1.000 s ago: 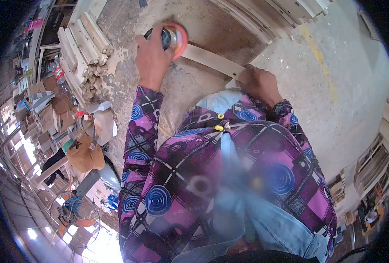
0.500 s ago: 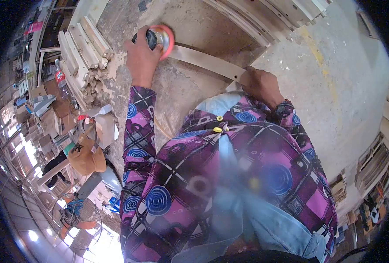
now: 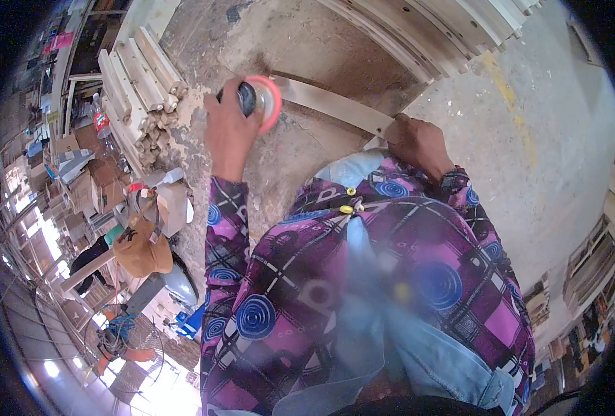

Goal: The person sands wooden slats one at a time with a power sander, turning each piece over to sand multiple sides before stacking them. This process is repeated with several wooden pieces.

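Observation:
My left hand [image 3: 230,132] is closed around a sander [image 3: 271,105] with a dark body and a reddish round disc. The disc is turned on edge beside the left end of a pale wooden strip [image 3: 335,104], overlapping it slightly in this view. At the strip's other end, close to my lap, my right hand [image 3: 422,144] grips the wood with fingers wrapped over it. A small dark hole shows in the strip near those fingers. The strip slants from upper left to lower right over the dusty work surface.
Stacked wooden pieces [image 3: 137,76] lie to the left, with more long drilled strips [image 3: 418,31] at the top. Farther left are a plastic bottle [image 3: 101,119], a white bottle [image 3: 171,176], a tan cap [image 3: 142,248], cardboard boxes [image 3: 103,184] and a fan [image 3: 124,343].
My left hand has drawn the sander down towards me and slightly right, off the strip's end face. My right hand keeps its grip, shifted a little down and right with the strip.

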### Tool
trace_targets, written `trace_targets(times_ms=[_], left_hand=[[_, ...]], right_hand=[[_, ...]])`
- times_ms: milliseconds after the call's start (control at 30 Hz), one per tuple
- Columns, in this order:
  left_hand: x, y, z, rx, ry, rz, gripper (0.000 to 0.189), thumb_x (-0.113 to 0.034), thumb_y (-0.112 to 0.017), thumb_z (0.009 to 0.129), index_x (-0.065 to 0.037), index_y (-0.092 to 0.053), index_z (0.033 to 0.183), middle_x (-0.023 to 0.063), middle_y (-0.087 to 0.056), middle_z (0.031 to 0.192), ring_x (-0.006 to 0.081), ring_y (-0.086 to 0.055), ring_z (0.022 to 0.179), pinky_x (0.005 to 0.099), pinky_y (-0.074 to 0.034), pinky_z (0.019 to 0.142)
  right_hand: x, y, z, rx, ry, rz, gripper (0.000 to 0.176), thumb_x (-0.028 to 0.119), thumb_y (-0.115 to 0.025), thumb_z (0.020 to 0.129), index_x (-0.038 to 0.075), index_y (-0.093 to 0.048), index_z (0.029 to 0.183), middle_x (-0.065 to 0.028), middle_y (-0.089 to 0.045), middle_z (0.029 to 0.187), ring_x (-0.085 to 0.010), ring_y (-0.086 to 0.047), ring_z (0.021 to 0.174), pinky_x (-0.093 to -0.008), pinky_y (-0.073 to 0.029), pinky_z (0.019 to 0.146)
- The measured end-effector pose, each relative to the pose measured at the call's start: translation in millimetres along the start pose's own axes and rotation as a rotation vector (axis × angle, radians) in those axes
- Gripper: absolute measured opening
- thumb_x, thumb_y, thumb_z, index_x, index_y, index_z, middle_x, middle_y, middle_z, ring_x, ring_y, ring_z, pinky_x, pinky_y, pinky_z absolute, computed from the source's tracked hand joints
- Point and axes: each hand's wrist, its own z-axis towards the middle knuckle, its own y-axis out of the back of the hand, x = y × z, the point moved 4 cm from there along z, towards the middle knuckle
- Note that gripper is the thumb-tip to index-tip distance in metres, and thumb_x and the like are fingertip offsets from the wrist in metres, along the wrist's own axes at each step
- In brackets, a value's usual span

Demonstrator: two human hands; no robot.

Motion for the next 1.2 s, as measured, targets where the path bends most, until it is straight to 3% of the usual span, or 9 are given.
trace_targets(times_ms=[233,833,1200], left_hand=[[-5,-6,-18,0.119,-0.003,-0.044,0.061,-0.017,-0.076,0.073,-0.023,-0.049,0.128,0.02,-0.048,0.115,0.0419,-0.061,0.098,0.0451,-0.051,0.081],[-8,-9,-18,0.111,-0.027,-0.087,0.062,-0.014,-0.076,0.073,-0.022,-0.047,0.127,0.0212,-0.048,0.111,0.0436,-0.06,0.098,0.0466,-0.051,0.081],[-1,-12,-15,0.063,-0.07,-0.06,0.062,-0.017,-0.077,0.073,-0.023,-0.048,0.127,0.0209,-0.049,0.111,0.0439,-0.06,0.097,0.0466,-0.051,0.079]], right_hand=[[2,2,1,0.007,0.029,0.004,0.033,0.031,-0.065,0.078,0.008,-0.061,0.103,-0.0202,-0.067,0.083,-0.0394,-0.066,0.079,-0.0473,-0.052,0.07],[0,0,4,0.077,0.015,-0.027,0.036,0.031,-0.065,0.079,0.008,-0.061,0.106,-0.0188,-0.068,0.084,-0.0388,-0.065,0.081,-0.047,-0.052,0.07],[-5,-1,1,0.0,0.073,0.001,0.036,0.032,-0.065,0.078,0.008,-0.06,0.104,-0.0199,-0.066,0.082,-0.0394,-0.065,0.078,-0.048,-0.051,0.07]])
